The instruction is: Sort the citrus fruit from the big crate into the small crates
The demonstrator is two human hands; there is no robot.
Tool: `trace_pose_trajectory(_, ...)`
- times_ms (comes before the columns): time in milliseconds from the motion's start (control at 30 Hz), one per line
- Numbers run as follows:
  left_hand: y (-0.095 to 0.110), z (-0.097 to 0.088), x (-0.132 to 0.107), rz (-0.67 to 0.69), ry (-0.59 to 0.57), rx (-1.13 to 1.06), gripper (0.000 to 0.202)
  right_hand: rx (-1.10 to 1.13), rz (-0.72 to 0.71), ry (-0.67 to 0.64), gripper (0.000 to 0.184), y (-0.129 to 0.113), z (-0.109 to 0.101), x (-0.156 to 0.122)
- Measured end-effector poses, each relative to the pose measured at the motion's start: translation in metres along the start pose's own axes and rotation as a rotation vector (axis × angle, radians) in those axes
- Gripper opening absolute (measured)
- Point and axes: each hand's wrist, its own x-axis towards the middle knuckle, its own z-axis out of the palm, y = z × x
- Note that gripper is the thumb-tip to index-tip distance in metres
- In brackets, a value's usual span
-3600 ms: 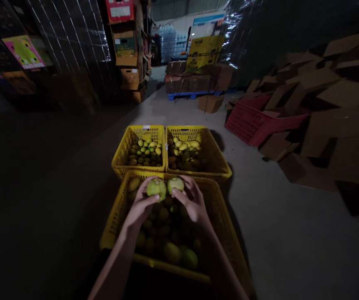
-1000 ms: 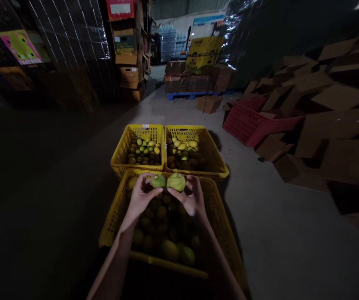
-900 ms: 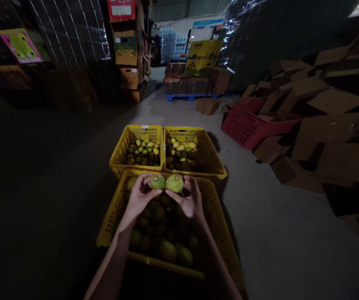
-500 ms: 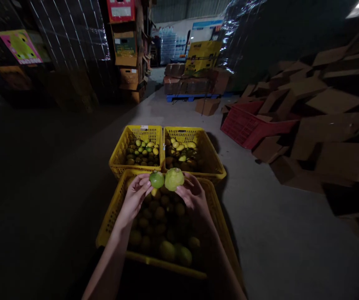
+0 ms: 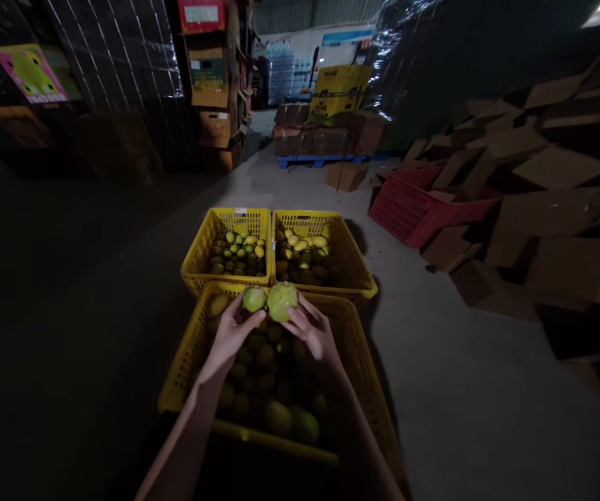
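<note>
My left hand [image 5: 236, 325] is closed around a small green lemon [image 5: 255, 299], its thumb along the fruit's lower side. Beside it, my right hand [image 5: 311, 327] grips a larger, lumpy yellow-green lemon [image 5: 282, 301]. The two fruits are held side by side above the near yellow crate [image 5: 177, 369]. Inside that crate many lemons [image 5: 279, 417] lie in shadow, partly hidden by my hands and forearms. Behind it stand two more yellow crates, a left one [image 5: 195, 261] and a right one [image 5: 355, 268], each holding smaller yellow and green lemons.
A red crate [image 5: 401, 209] lies tipped on the right, by a heap of cardboard boxes [image 5: 566, 209]. Stacked cartons [image 5: 214, 90] rise at the back left. Farther back, a blue pallet [image 5: 315, 161] bears boxes. Grey floor [image 5: 436, 348] surrounds the yellow crates.
Both hands have shifted slightly left with their lemons. The fruits have turned a little in the fingers, and the left one now shows a paler side.
</note>
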Motion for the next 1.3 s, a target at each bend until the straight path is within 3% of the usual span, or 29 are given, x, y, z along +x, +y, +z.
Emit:
trace_pose_trajectory(100, 0.002, -0.002, -0.001, -0.042, 0.002, 0.012, 0.056, -0.108, -0.037, -0.044, 0.063, -0.002, 0.003, -0.002)
trace_pose_trajectory(367, 0.011, 0.002, -0.008, -0.102, -0.137, -0.056, 0.063, -0.236, -0.003, -0.106, 0.089, -0.008, -0.001, -0.001)
trace_pose_trajectory(633, 0.024, 0.002, -0.013, -0.030, -0.210, -0.006, 0.070, -0.322, -0.068, -0.313, 0.087, -0.014, -0.012, -0.008)
trace_pose_trajectory(767, 0.027, 0.005, -0.014, -0.011, -0.222, 0.007, 0.068, -0.370, -0.114, -0.345, 0.087, -0.019, -0.012, -0.009)
trace_pose_trajectory(900, 0.020, 0.004, -0.009, 0.002, -0.180, 0.059, 0.052, -0.371, -0.160, -0.225, 0.062, -0.015, -0.005, -0.004)
trace_pose_trajectory(1067, -0.015, -0.012, 0.002, -0.104, -0.022, 0.284, 0.033, -0.189, 0.043, 0.106, 0.042, -0.005, -0.011, 0.005)
trace_pose_trajectory(1133, -0.037, -0.018, 0.000, -0.144, -0.085, 0.420, 0.028, -0.112, 0.071, 0.188, 0.042, -0.007, -0.021, 0.005)
trace_pose_trajectory(1200, -0.054, -0.021, -0.004, -0.240, -0.227, 0.489, 0.022, -0.100, 0.026, 0.191, 0.041, -0.011, -0.032, 0.003)
trace_pose_trajectory(1300, -0.051, -0.019, 0.005, -0.259, -0.304, 0.457, 0.031, -0.105, -0.074, 0.128, 0.034, -0.018, -0.045, 0.001)
